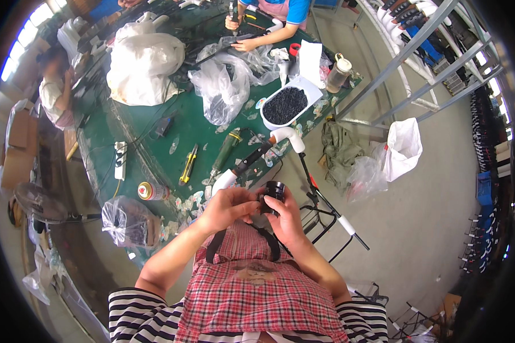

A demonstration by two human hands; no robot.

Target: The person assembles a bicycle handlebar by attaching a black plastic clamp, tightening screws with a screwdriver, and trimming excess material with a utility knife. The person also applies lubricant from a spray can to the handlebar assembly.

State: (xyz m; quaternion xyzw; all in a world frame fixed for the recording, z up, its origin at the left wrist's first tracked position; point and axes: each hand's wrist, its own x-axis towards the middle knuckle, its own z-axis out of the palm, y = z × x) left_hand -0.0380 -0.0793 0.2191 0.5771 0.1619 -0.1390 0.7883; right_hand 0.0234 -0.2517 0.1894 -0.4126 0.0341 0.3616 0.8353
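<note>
My right hand (286, 217) is closed around a short black cylinder (275, 189) with a ridged rim, held upright in front of my chest. Pressed together at the cylinder's left side are the fingers of my left hand (230, 208); whatever they pinch is hidden. Just beyond both hands lies a black metal frame (313, 182), its handlebar wrapped in white tubing (292, 138) with a black grip section (254, 160), resting across the table's edge. Left of it on the table are a green hand tool (228, 147) and a yellow utility knife (189, 164).
The green table (180, 126) carries a white bin of black pieces (285, 107), plastic bags (220, 94), a power strip (120, 161), a can (153, 191) and a bottle (339, 74). A co-worker's arm (272, 38) reaches in opposite. A metal rack (400, 57) stands right.
</note>
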